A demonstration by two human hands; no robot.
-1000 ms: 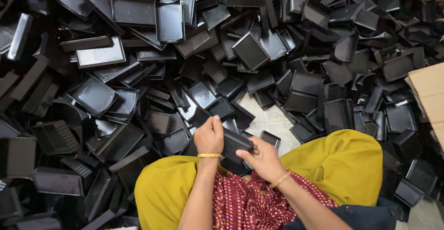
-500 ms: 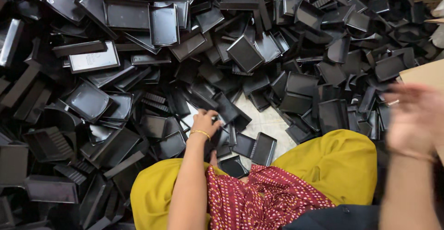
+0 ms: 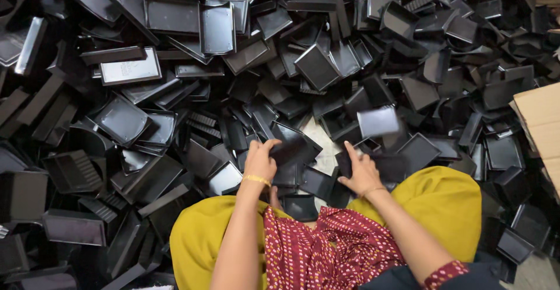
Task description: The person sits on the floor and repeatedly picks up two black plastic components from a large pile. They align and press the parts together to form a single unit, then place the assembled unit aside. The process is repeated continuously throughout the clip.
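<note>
Near the yellow-trousered knees, the left hand (image 3: 259, 160) closes its grip on a shallow black plastic tray (image 3: 294, 150) lying rightward. The right hand (image 3: 361, 173) presses, fingers spread, another black tray (image 3: 388, 164). Beyond, black trays (image 3: 175, 16) cover the floor (image 3: 318, 135).

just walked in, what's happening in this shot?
A person in yellow trousers and a red patterned top sits on the floor, surrounded by a big heap of black plastic trays. The left hand grips one black tray at the edge of the heap. The right hand rests on another black tray beside the right knee. A blurred tray shows just above the right hand. A cardboard box sits at the right edge.
</note>
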